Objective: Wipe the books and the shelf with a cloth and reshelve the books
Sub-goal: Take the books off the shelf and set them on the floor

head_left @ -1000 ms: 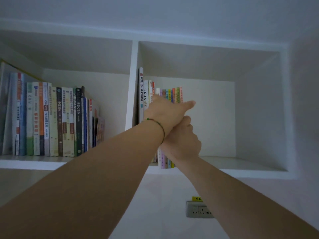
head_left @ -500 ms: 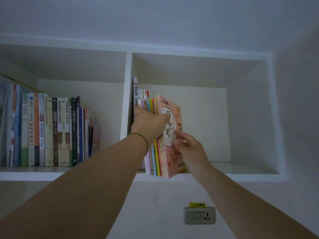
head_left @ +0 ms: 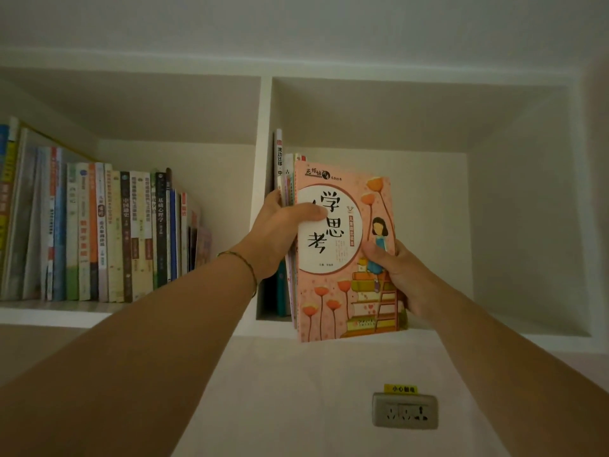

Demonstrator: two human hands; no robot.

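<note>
A bundle of thin books (head_left: 342, 288) with a pink cover in front is held at the left end of the right compartment of the white wall shelf (head_left: 494, 334), its lower edge jutting past the shelf's front lip. My left hand (head_left: 280, 229) grips the bundle from the left, thumb across the pink cover, fingers among the spines. My right hand (head_left: 398, 275) grips the bundle's right edge, thumb on the cover. A tall white book (head_left: 279, 153) and a teal one still stand against the divider. No cloth is in view.
The left compartment holds a long row of upright books (head_left: 108, 235), leaning at its right end. The right compartment's floor and back are bare to the right of the bundle. A wall socket (head_left: 405, 411) with a yellow label sits below the shelf.
The bundle has come forward out of the compartment and turned its pink cover toward me. My left thumb now lies across the cover, and my right hand has shifted to the right edge.
</note>
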